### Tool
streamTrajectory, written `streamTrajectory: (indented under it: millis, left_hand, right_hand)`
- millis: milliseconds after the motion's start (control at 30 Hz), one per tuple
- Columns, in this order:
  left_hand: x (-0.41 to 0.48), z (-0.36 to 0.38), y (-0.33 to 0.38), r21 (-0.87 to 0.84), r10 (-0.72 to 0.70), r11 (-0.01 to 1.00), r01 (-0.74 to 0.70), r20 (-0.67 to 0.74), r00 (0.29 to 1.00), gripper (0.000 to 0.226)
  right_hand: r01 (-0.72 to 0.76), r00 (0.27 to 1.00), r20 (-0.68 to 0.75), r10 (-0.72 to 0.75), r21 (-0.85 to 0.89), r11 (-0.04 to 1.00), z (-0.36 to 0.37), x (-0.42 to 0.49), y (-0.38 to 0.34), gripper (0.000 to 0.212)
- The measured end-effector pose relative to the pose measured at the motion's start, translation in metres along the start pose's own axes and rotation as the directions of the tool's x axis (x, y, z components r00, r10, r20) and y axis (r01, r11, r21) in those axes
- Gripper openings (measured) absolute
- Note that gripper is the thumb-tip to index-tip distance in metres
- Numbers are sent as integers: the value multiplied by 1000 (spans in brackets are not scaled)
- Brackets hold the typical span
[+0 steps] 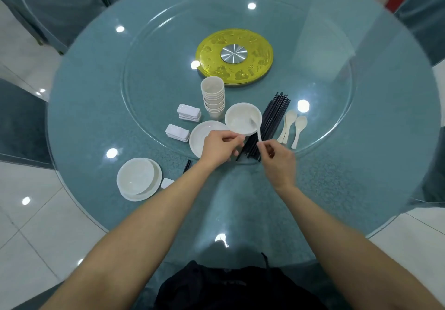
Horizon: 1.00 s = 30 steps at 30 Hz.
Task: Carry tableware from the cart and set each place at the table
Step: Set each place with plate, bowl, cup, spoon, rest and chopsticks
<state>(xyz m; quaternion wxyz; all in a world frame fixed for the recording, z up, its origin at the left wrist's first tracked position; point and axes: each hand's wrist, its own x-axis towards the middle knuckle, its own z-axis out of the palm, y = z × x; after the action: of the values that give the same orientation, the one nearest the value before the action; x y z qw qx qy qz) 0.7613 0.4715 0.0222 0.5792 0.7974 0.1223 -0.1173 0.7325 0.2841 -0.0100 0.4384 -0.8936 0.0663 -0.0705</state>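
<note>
- Tableware point(243, 117) sits in a cluster on the near part of a round glass turntable point(149, 69), on a teal counter point(361, 177).
- A white bowl point(237, 119) is in the middle of the cluster. In this view it overlaps a stack of white plates point(199, 141) and a bundle of black chopsticks point(274, 114). I cannot tell whether it rests on them.
- The left hand point(220, 147) is at the bowl's near rim, its fingers point(237, 138) pressed together in a pinch on the edge.
- The right hand point(277, 163) pinches the handle end of a white spoon point(257, 130) between thumb and fingers, with the other fingers curled. The spoon's scoop lies inside the bowl.
- A tilted stack of white cups point(213, 97) stands just behind the bowl.
- Two piles of white chopstick rests point(189, 112) lie to the left of the cups and plates.
- Loose white spoons point(292, 126) lie to the right of the chopsticks.
- A place is laid at the near left edge of the counter, off the turntable: a bowl on a plate point(137, 179), a single rest point(166, 182) beside it, and a dark pair of chopsticks point(187, 166) partly hidden by the left forearm.
- A yellow disc point(260, 57) with a metal hub sits under the glass at the centre.
- Covered chairs point(55, 8) stand around the far side.
</note>
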Motion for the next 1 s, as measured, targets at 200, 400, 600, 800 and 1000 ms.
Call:
streamTrajectory:
  millis: [200, 400, 600, 800, 1000]
  left_hand:
    - [-22, -35, -23, -125, -99, 988, 96, -14, 995, 19]
    - [-43, -76, -53, -193, -180, 968, 159, -96, 979, 22]
    - [-65, -125, -83, 17, -155, 986, 167, -282, 947, 14]
    - [-96, -154, -123, 406, -85, 880, 247, -375, 923, 6]
    - [-118, -152, -147, 582, -76, 769, 266, -330, 941, 10]
  right_hand:
    - [183, 966, 184, -184, 21, 983, 42, -36, -29, 21]
    - [278, 918, 297, -265, -2, 961, 76, -61, -53, 16]
    - [213, 846, 517, -132, -101, 972, 102, -74, -63, 46]
    - [197, 858, 500, -114, -116, 973, 114, -79, -64, 38]
    - [203, 867, 486, -113, -136, 970, 116, -81, -67, 35]
